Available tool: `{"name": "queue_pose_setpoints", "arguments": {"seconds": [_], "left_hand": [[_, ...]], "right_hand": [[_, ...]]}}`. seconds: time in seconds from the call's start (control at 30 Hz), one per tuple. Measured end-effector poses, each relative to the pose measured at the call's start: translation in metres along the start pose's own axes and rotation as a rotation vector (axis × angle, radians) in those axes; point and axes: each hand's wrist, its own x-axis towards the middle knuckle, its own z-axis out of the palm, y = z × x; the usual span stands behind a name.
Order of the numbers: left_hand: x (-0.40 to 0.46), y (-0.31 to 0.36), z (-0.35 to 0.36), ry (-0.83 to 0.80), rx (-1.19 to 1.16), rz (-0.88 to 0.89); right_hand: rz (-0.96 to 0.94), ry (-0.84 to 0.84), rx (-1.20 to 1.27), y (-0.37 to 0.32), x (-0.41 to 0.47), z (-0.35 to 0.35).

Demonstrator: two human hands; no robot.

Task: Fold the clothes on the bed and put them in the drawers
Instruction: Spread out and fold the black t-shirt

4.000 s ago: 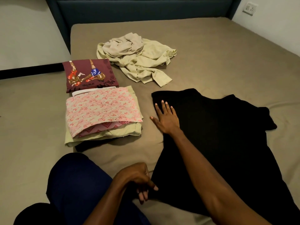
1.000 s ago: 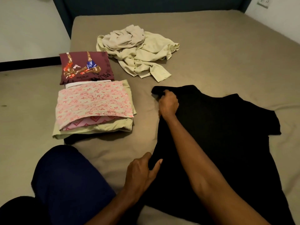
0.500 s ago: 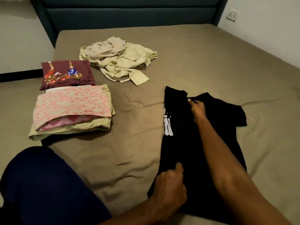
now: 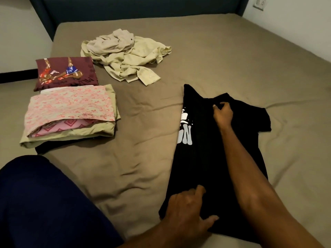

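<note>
Black T-shirt [image 4: 211,158]: on the bed [image 4: 232,51], long axis running away from the person, left third folded over.
Right hand [image 4: 223,114]: pinching the far collar end.
Left hand [image 4: 186,210]: fingers spread, pressing the near hem.
Unfolded sleeve: right of both hands.

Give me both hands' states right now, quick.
Left hand: open, resting on the near end of the black T-shirt.
Right hand: fingers curled, pinching the T-shirt's folded edge near the collar.
</note>
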Motion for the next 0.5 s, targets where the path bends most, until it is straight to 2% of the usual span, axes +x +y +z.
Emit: {"name": "queue_pose_setpoints", "arguments": {"seconds": [0.1,0.13,0.2,0.27,0.33,0.37,0.5], "left_hand": [[-0.014,-0.022,-0.004,0.332,-0.014,0.076],[-0.019,-0.033,-0.009,0.375,-0.028,0.068],[-0.03,-0.06,-0.019,0.306,-0.033,0.0],[-0.04,-0.086,-0.02,0.156,-0.082,-0.036],[-0.05,-0.1,-0.013,0.058,-0.12,0.05],[-0.052,-0.102,-0.009,0.048,-0.136,0.107],[-0.062,-0.099,-0.008,0.08,-0.169,0.185]], "right_hand": [[-0.108,0.174,-0.336,-0.015,-0.029,-0.011],[-0.16,0.221,-0.396,-0.018,-0.045,-0.015],[-0.301,0.207,-0.417,-0.02,-0.088,-0.018],[-0.398,0.077,-0.466,-0.014,-0.128,-0.014],[-0.356,-0.037,-0.516,0.0,-0.155,-0.011],[-0.315,-0.033,-0.516,0.01,-0.159,-0.012],[-0.086,0.133,-0.285,0.04,-0.164,-0.036]]}}
